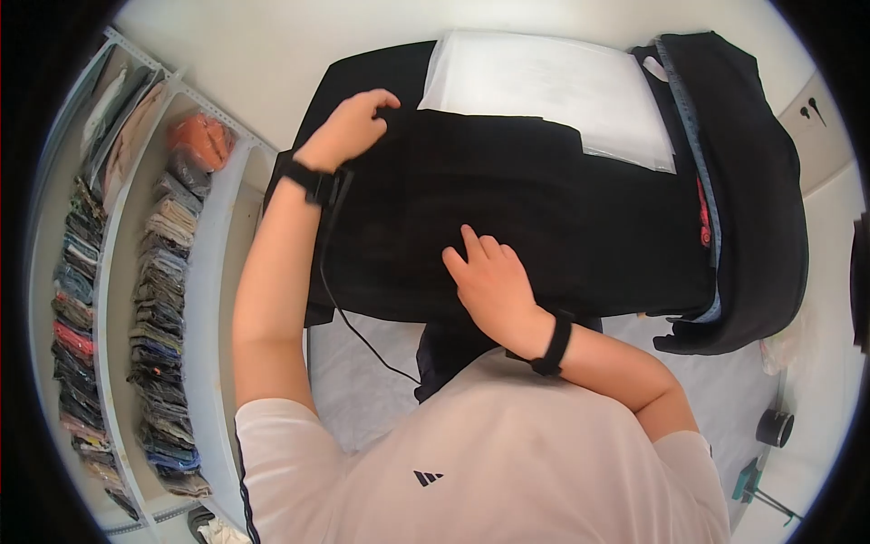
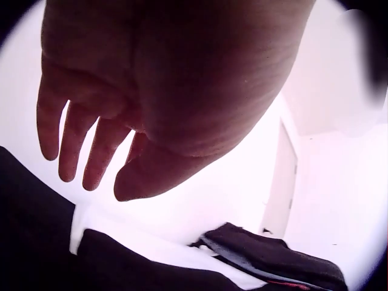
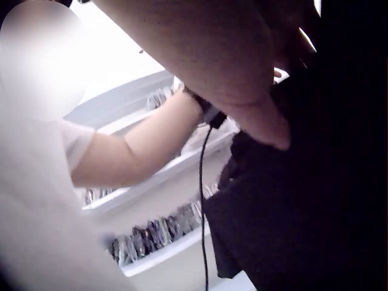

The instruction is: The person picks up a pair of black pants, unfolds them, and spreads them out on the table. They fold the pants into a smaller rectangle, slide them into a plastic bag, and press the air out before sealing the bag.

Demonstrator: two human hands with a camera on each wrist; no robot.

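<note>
Black cloth (image 1: 526,208) lies spread in front of the person in the head view, with a white translucent sheet or bag (image 1: 544,91) at its far side. Over the cloth's far left part, the left hand (image 1: 349,127) is held with fingers bent loosely and nothing in them; the left wrist view has that hand (image 2: 139,103) above the cloth (image 2: 133,267), fingers spread. The right hand (image 1: 494,286) rests on or just over the near middle of the cloth, fingers extended. In the right wrist view, its thumb side (image 3: 254,115) is beside the dark cloth (image 3: 315,194).
Shelves (image 1: 118,245) of folded, bagged clothes stand at the left. A folded black bundle (image 1: 752,199) with blue and red layers lies at the right end. A cable (image 1: 362,340) hangs from the left wrist. A black roll (image 1: 775,427) is at the lower right.
</note>
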